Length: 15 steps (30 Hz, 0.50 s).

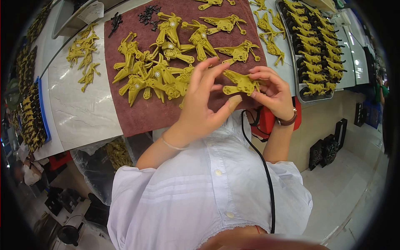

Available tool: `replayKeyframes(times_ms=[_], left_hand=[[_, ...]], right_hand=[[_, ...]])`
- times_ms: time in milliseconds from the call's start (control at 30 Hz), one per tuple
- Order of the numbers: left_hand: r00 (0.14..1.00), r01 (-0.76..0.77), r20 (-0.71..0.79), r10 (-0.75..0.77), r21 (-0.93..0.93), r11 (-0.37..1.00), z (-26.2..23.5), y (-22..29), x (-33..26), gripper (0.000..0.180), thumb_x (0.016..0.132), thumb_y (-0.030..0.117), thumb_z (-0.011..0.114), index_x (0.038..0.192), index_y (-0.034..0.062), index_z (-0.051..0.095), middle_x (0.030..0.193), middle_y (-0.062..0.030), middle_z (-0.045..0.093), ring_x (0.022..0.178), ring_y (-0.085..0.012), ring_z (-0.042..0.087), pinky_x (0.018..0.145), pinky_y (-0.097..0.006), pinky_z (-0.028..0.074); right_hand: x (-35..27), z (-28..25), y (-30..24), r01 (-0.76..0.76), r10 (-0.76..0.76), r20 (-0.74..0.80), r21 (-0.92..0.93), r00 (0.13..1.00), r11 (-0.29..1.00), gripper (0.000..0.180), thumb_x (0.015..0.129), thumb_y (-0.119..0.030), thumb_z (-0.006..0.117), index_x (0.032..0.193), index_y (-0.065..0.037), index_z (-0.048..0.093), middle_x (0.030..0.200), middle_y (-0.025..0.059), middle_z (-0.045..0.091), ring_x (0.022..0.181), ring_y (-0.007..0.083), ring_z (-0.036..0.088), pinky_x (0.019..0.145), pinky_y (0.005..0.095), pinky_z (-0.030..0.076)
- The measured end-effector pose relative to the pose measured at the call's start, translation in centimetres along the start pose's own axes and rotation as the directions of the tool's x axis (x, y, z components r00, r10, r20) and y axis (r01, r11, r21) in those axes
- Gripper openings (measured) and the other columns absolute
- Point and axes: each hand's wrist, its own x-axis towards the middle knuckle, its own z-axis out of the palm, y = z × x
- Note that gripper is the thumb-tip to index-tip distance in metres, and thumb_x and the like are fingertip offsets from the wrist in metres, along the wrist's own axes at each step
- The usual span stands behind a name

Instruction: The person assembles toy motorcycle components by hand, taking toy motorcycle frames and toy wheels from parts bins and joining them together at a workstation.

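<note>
Between the thumb and fingers of my right hand [273, 91] is an olive-yellow plastic part [241, 83], held just above the near edge of a maroon towel [137, 116]. My left hand [204, 100] is beside it, fingers spread and thumb reaching close to the part; I see nothing gripped in it. A heap of similar yellow parts [158, 75] lies on the towel to the left. Several more are laid out separately farther back, such as one yellow part [239, 52] just beyond my hands. Some carry a small pale round piece.
Small black pieces [148, 16] lie at the towel's far left. Loose yellow parts [85, 54] rest on the white tabletop [89, 114]. To the right, a metal tray [310, 99] holds rows of yellow-and-black assemblies. A blue-edged tray [43, 110] is at far left. A black cable [266, 166] hangs before me.
</note>
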Motion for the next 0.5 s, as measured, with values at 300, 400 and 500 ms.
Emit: replayKeyframes(times_ms=[300,400,500], left_hand=[[0.968,-0.236,0.173,0.180,0.867,0.438,-3.8,-1.8,0.3,0.036,0.067,0.016,0.075,0.102,0.0123,0.063,0.112,-0.0033,0.060,0.108,-0.0248,0.053,0.096,-0.044,0.031],[0.964,-0.253,0.192,0.183,0.869,0.424,-3.8,-1.9,0.3,0.034,0.067,0.016,0.074,0.100,0.0111,0.064,0.109,-0.0041,0.061,0.104,-0.0251,0.055,0.095,-0.042,0.032],[0.947,-0.299,0.186,0.262,0.811,0.502,-4.1,-1.5,0.5,0.033,0.065,0.011,0.075,0.096,0.0088,0.065,0.105,-0.0057,0.063,0.101,-0.0256,0.058,0.093,-0.041,0.037]], right_hand=[[0.5,-2.1,-0.7,0.219,-0.119,0.191,-0.673,0.974,0.707,0.037,0.068,0.003,0.063,0.105,-0.005,0.064,0.121,0.0115,0.060,0.113,0.0268,0.055,0.097,0.0353,0.042],[0.0,-1.6,-1.2,0.180,-0.110,0.149,-0.630,0.983,0.756,0.039,0.069,0.003,0.063,0.106,-0.005,0.064,0.122,0.0113,0.059,0.114,0.0266,0.054,0.098,0.0353,0.041],[-0.3,-0.7,-1.1,0.179,-0.186,0.045,-0.560,0.982,0.809,0.037,0.073,0.003,0.063,0.110,-0.003,0.063,0.122,0.0123,0.058,0.115,0.0256,0.054,0.099,0.0358,0.041]])
